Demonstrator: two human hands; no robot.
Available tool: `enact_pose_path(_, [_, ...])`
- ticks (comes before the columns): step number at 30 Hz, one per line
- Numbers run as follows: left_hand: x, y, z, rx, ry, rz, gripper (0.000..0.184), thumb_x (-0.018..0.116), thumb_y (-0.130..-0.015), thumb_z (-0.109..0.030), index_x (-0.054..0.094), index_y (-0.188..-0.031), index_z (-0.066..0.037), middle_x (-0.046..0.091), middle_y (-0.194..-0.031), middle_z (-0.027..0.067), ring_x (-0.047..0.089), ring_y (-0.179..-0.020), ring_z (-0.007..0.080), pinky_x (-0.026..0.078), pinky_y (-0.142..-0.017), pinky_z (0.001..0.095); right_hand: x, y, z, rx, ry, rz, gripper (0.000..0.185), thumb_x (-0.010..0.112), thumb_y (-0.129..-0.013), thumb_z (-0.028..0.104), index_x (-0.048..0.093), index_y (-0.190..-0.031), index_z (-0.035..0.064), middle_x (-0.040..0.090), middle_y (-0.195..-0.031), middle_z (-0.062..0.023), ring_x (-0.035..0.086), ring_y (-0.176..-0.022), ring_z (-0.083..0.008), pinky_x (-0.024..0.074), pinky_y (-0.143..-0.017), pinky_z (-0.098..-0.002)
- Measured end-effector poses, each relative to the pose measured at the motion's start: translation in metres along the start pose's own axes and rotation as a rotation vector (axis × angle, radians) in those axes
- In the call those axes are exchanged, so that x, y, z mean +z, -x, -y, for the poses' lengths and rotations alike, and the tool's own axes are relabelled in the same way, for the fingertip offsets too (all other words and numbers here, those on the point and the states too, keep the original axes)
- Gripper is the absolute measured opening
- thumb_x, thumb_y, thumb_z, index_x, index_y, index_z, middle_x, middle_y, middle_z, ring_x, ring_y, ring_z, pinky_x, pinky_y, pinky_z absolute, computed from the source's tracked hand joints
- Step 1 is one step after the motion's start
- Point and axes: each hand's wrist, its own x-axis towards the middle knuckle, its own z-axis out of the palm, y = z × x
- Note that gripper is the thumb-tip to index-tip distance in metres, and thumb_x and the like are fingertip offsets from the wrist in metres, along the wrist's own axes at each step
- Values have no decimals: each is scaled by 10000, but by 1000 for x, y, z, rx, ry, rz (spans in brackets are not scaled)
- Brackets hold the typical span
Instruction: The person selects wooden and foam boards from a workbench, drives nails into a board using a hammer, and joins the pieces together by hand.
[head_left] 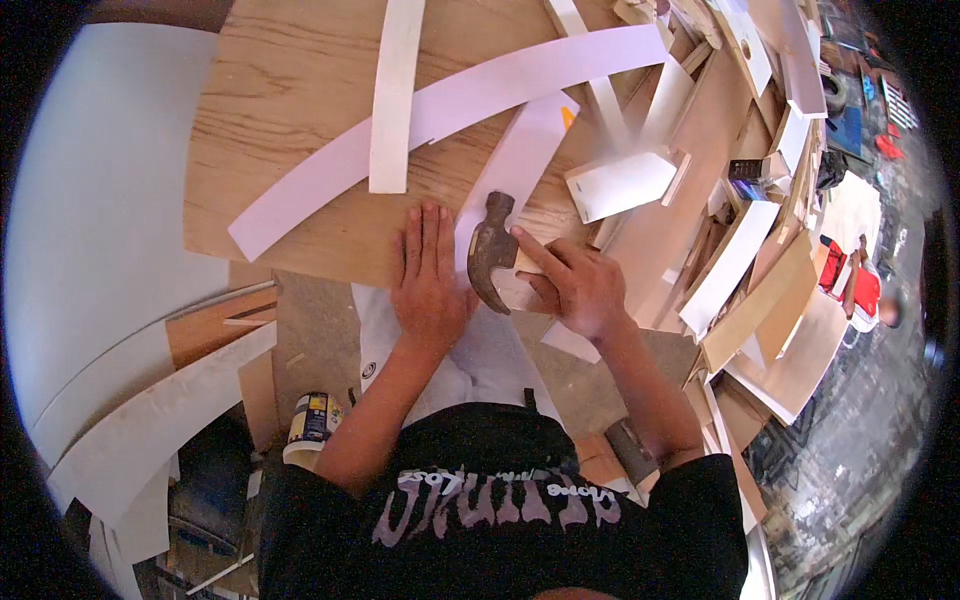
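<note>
White panel [100, 200] — broad and smooth, down the left side of the bench area. Board [255, 90], brown wood grain, in front of the person, its near edge above their lap. Heap of offcuts [732, 262], white, tan and brown, tumbled along the right of the board. Co-worker [862, 292], in red and white, well apart at the far right.

Curved strip [540, 66], pale lilac, bowed across the board. Straight strip [394, 100], white, lying over the curved strip. Slanted strip [518, 150], pale, aslant on the board between the two hands, its far end near the curved strip. Tub [314, 418], with a dark and yellow label, low by the left forearm.

Left hand [432, 285], palm down on the board's near edge; fingers straight and nearly side by side, thumb mostly hidden beside the slanted strip. Right hand [588, 285], at the hammer's right; index finger stretched to the head, thumb below it, other fingers bent — whether they close on the handle cannot be told. Hammer [492, 248], a worn, rusty claw head, over the slanted strip between the hands, claw curving toward the person. Orange mark [568, 117], small, at the slanted strip's far end.
</note>
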Motion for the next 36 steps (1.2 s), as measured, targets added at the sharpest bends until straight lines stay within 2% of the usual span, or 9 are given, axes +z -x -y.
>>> enact_pose_path(4, [5,-3,2,5,-71,12,738,574,-914,-268,361,-1550,40,324,-1653,192,271,-1549,350,177,-1257,512,-3,12,-5,-19,-91,90,718,702,-893,357,438,-1558,299,610,-831,-28,639,-683,-232,546,-534,-395])
enact_pose_path(18, [-1,-11,-5,-24,8,18,848,683,-839,-320,373,-1539,45,328,-1652,186,263,-1554,340,164,-1258,530,-10,-10,-9,-3,-41,-3,648,720,-895,323,534,-1495,163,588,-755,-68,606,-605,-268,484,-539,-397])
enact_pose_path(20, [3,-12,-2,22,-121,-21,888,708,-852,-416,376,-1540,36,336,-1647,183,265,-1553,336,170,-1256,527,-6,3,-11,-22,-167,5,721,712,-884,285,445,-1553,257,611,-831,-51,641,-678,-287,551,-589,-456])
enact_pose_path(22, [4,-11,-4,11,-58,-29,899,703,-863,-453,372,-1543,33,342,-1643,183,267,-1551,338,171,-1256,526,-10,20,0,45,-217,39,702,730,-862,261,483,-1517,205,661,-855,-87,668,-705,-325,563,-641,-469])
enact_pose_path(25, [1,-14,-4,-2,-5,-21,908,693,-882,-490,360,-1552,25,340,-1643,182,264,-1550,337,164,-1257,526,11,41,2,420,-717,-130,472,651,-974,238,553,-1347,-35,654,-859,-77,600,-666,-153,486,-599,-308])
enact_pose_path(29, [-8,-13,-9,-37,49,30,897,685,-906,-471,332,-1565,24,304,-1656,191,232,-1554,367,136,-1262,530,19,73,23,790,-977,-317,449,643,-1001,283,579,-1312,-34,643,-897,-43,573,-741,-103,489,-626,-286])
enact_pose_path(32, [-21,-15,-17,2,103,23,877,676,-926,-444,313,-1572,26,273,-1660,217,209,-1550,407,119,-1264,532,-8,89,37,1027,-774,-360,427,680,-970,230,607,-1287,-48,676,-895,-92,642,-781,-155,515,-653,-327])
enact_pose_path(34, [-28,-18,-38,120,130,8,847,669,-937,-423,323,-1565,30,275,-1654,232,209,-1546,422,123,-1262,535,-14,101,37,705,-338,-674,428,721,-937,205,639,-1276,-43,701,-921,-159,705,-818,-260,548,-699,-382])
enact_pose_path(36, [-39,-22,-59,213,141,-2,818,661,-948,-402,333,-1557,35,277,-1647,246,209,-1542,436,127,-1261,539,-31,111,45,898,-338,-578,446,729,-918,205,650,-1309,7,707,-994,-207,714,-888,-372,564,-756,-446])
